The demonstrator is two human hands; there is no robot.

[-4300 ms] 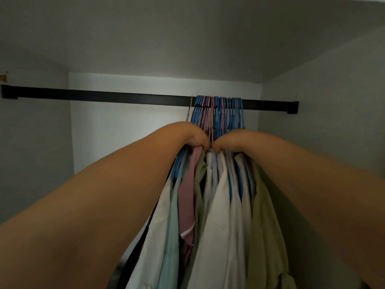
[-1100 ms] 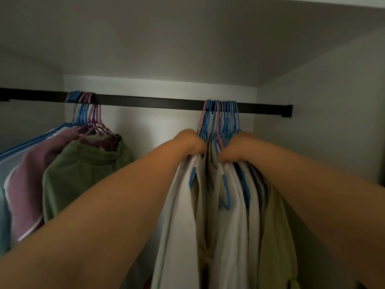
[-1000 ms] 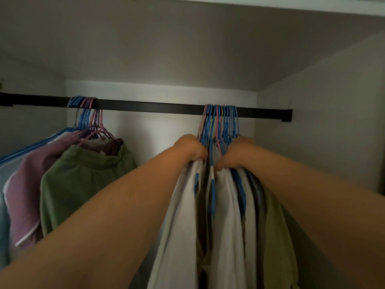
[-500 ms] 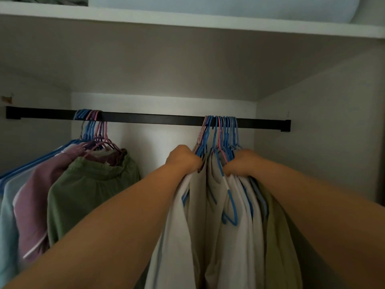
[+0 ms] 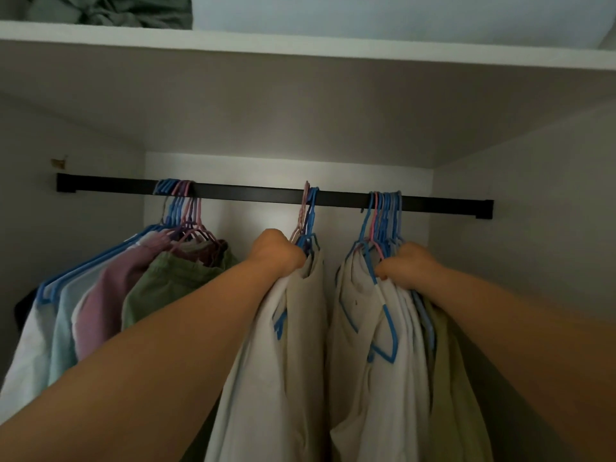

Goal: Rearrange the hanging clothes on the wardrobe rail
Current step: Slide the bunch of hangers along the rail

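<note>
Head view into a wardrobe. A black rail (image 5: 253, 194) runs between the left wall and the right wall, ending in a bracket at each side. Three groups of clothes hang from it. The left group (image 5: 110, 295) (white, pale blue, mauve and green garments on blue and pink hangers) fans outward toward the left wall, its hooks bunched near the rail's left end. The middle group (image 5: 283, 361), a few pale garments on hangers whose hooks sit at about mid-rail, is gripped at the shoulders by the left hand (image 5: 277, 253), fingers curled round cloth and hanger necks. The right group (image 5: 393, 361), white garments with an olive one outermost, is gripped just below its hooks by the right hand (image 5: 405, 266), fingers likewise curled in. Bare rail shows in three stretches: a long one between left and middle hooks, a shorter one between middle and right hooks, and one from the right hooks to the right bracket. A narrow dark gap separates the middle and right groups lower down. Above, a white shelf (image 5: 300, 51) carries folded grey-green cloth (image 5: 130, 10).
</note>
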